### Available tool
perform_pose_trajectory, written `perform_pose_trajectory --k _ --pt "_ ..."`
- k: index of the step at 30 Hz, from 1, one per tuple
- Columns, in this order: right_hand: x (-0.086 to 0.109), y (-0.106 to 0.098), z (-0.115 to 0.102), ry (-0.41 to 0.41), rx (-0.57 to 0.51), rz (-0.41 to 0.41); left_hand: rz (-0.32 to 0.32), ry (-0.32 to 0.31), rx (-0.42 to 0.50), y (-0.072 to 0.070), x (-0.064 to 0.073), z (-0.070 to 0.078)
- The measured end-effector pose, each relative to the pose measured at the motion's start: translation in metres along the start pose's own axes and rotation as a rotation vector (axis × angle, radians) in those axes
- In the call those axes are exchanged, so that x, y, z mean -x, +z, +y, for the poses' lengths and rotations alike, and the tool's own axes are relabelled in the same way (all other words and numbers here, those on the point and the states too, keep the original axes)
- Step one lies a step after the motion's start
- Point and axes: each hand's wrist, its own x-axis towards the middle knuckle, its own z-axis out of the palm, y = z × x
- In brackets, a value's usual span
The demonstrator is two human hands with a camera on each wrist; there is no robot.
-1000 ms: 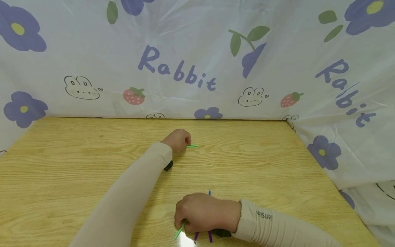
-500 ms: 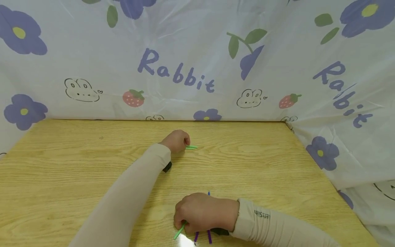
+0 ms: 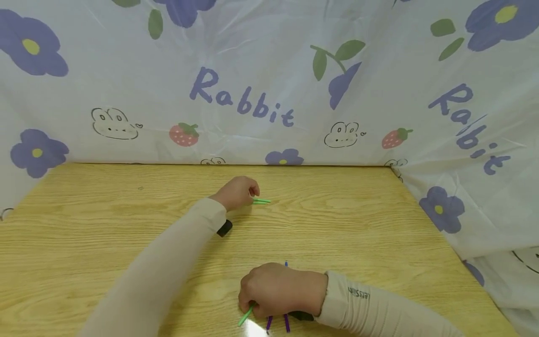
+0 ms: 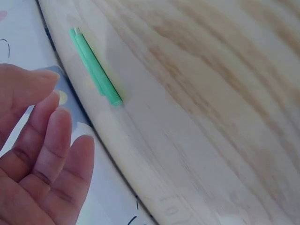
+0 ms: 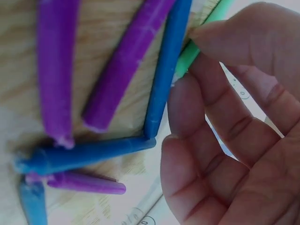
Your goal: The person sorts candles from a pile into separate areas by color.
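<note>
My left hand (image 3: 237, 193) hovers at the far part of the table beside two slim green sticks (image 3: 262, 201) lying side by side. In the left wrist view, its loosely bent fingers (image 4: 58, 136) hold nothing and are apart from the sticks. Near the front, my right hand (image 3: 278, 289) pinches another green stick (image 3: 245, 316) between thumb and fingertips. Close beside that hand lie several sticks: purple ones (image 5: 58, 65) and blue ones (image 5: 89, 154), some end to end in the right wrist view. The hand hides part of them from the head view.
The wooden table (image 3: 345, 224) reaches back to a white printed sheet (image 3: 252, 56) hung along its far and right sides. A dark wrist device (image 3: 225, 228) shows under the left wrist. A bright glare spot (image 3: 254, 329) lies at the front.
The left hand draws slightly back to the left, its fingers loosening away from the two green sticks, which stay on the table. The right hand keeps its grip on its green stick, almost still.
</note>
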Motion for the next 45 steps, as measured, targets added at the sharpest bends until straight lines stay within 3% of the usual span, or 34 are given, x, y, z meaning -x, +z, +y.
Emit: perform_pose_trajectory --k 13,29,45 --pt "0.001 -0.001 0.0 -0.002 -0.038 -0.013 0.006 0.081 0.0 -0.007 0.026 -0.004" --pt "0.003 0.002 0.001 -0.016 -0.016 0.003 0.051 0.044 0.095 -0.009 0.056 -0.001" --pt "0.004 0.002 0.0 -0.016 -0.013 -0.01 0.097 0.03 0.11 0.002 0.087 0.014"
